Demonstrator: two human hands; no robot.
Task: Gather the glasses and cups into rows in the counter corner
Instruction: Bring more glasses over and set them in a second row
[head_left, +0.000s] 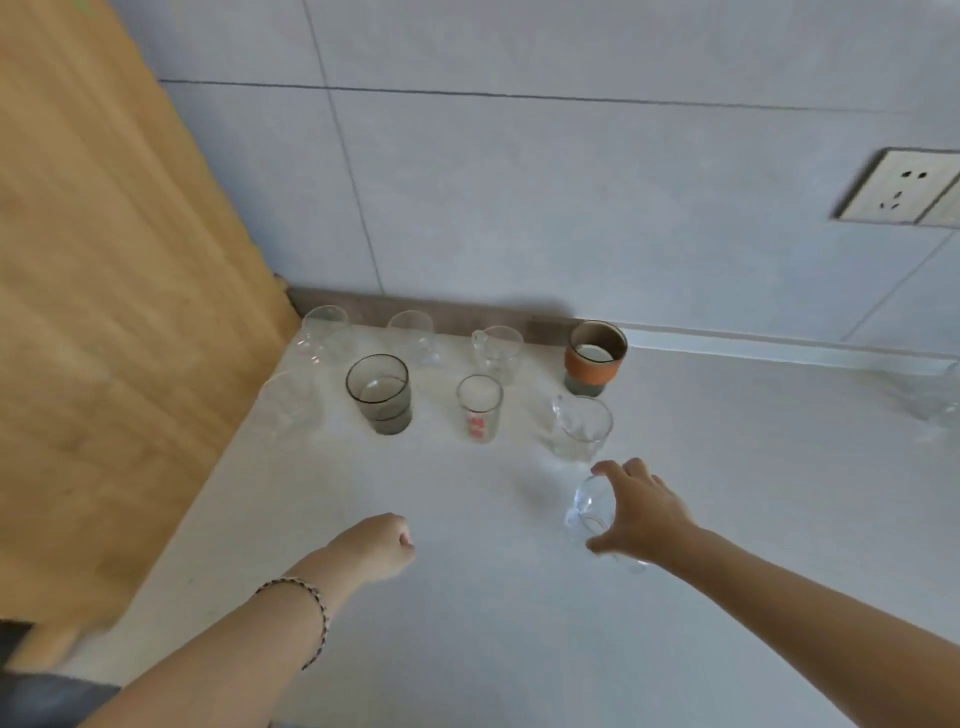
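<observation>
Two rows of drinkware stand in the counter corner. At the back are a clear glass (324, 332), a second clear glass (413, 335), a clear mug (497, 351) and a brown cup with an orange sleeve (595, 357). In front are a faint clear glass (288, 402), a smoked grey glass (379, 392), a small glass with red print (479, 408) and a clear handled cup (581, 428). My right hand (641, 512) grips a small clear glass (591, 512) just above the counter, in front of the handled cup. My left hand (382, 545) is a fist over the counter, holding nothing.
A wooden panel (104, 312) walls off the left side of the white counter (467, 623). A tiled wall with a power socket (901, 187) rises behind. Another clear glass (932, 400) stands at the far right edge of view.
</observation>
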